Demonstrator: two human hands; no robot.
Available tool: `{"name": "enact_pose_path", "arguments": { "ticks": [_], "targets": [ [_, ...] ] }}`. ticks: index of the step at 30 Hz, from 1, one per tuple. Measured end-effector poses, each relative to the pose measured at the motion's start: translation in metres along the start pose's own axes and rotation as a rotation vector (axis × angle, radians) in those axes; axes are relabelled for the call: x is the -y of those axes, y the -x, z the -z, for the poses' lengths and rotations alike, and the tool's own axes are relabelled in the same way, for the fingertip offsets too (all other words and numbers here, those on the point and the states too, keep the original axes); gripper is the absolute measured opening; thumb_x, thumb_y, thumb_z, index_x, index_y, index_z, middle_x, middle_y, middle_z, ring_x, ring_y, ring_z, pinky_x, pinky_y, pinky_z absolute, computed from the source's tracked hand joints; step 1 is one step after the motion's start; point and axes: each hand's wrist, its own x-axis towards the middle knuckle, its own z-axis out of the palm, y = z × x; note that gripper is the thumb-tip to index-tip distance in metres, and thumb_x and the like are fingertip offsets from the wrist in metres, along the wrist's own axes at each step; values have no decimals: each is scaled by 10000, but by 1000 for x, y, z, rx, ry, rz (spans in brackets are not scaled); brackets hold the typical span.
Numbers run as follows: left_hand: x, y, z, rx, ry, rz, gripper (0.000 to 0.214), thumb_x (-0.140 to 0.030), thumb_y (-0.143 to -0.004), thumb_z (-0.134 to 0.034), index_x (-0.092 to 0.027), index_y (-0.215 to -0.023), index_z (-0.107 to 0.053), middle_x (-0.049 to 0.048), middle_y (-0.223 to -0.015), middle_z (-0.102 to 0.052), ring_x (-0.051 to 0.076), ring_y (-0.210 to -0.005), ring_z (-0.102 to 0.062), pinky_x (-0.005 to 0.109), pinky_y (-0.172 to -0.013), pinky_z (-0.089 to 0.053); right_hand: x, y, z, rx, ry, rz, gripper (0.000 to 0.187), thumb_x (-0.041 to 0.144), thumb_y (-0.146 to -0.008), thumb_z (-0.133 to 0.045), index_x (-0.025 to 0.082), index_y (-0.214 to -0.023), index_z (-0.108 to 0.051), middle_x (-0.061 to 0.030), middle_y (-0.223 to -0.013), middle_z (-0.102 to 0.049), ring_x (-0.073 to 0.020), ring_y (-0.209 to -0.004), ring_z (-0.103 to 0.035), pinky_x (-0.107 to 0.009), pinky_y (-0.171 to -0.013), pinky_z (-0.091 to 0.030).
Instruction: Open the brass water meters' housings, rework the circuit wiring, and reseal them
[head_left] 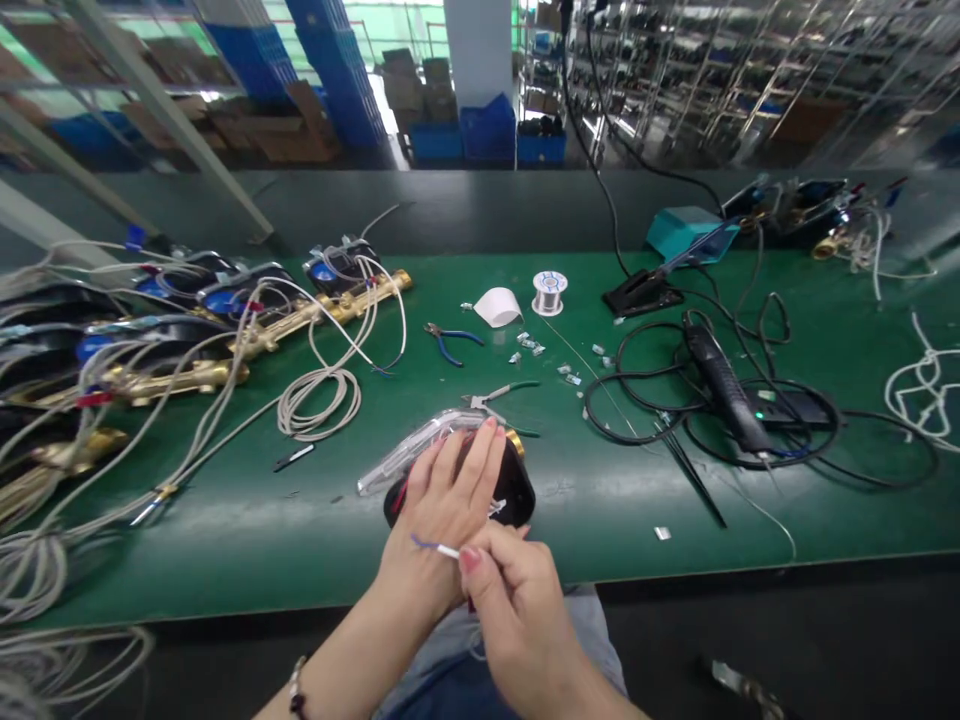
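My left hand [446, 510] lies with fingers stretched over a rounded black housing [517, 490], which has a clear cover [409, 450] tilted up behind it and a bit of brass at its far right. Between thumb and fingertips, my right hand [517, 590] pinches a thin white cable [448, 551]. Blue wire [424, 543] sticks out of the cable's end, above the back of my left hand. Much of the housing is hidden under my palm. Just beyond it are green-handled pliers [499, 398].
Blue-handled cutters [454, 340], a solder spool [550, 292] and a white paper piece [497, 307] lie ahead. Brass-bodied meters [285, 325] with coiled cables [319, 400] crowd the left. At right are a black corded tool [724, 390], tweezers [694, 470] and a soldering stand [643, 292].
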Motion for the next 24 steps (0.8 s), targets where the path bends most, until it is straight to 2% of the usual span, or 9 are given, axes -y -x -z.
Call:
{"name": "enact_pose_path", "arguments": {
  "ticks": [3,8,13,18,24],
  "targets": [
    [-1,2,-2,-27,-9,-34,634,-415,-850,-457,-88,-1392,-406,82,-1451,-430,317,-1271,-409,462,-1089,-231,2,0,-7,-30,121,27,293,268,-909,-389,187,-629,-405,15,-613,-508,-107,-596,-432,-245,-583,-288],
    [-4,7,-9,-105,-58,-99,631,-420,-824,-506,-92,-1360,-452,92,-1366,-533,309,-1221,-446,446,-1085,-234,0,7,-9,-69,341,163,214,185,-871,-397,187,-761,-580,-48,-758,-643,-169,-714,-564,-289,-691,-384],
    [-5,10,-12,-118,-71,-148,696,-447,-799,-518,-94,-1389,-410,102,-1349,-545,311,-1226,-439,444,-1090,-225,-1,9,-5,50,438,177,199,160,-843,-441,190,-900,-628,-72,-856,-668,-205,-770,-613,-331,-758,-448],
    [-5,11,-14,-130,-100,-190,726,-456,-775,-527,-99,-1394,-401,113,-1323,-564,309,-1215,-441,442,-1087,-222,5,8,-2,178,586,109,364,157,-817,-463,173,-1164,-570,-121,-960,-681,-260,-844,-641,-388,-783,-466],
    [-12,9,-11,-67,-96,-185,712,-442,-769,-541,-114,-1389,-417,115,-1343,-547,305,-1242,-434,430,-1104,-209,10,11,-1,191,653,58,388,176,-768,-506,148,-1146,-590,-166,-942,-684,-316,-826,-640,-440,-741,-471]
  ]
}}
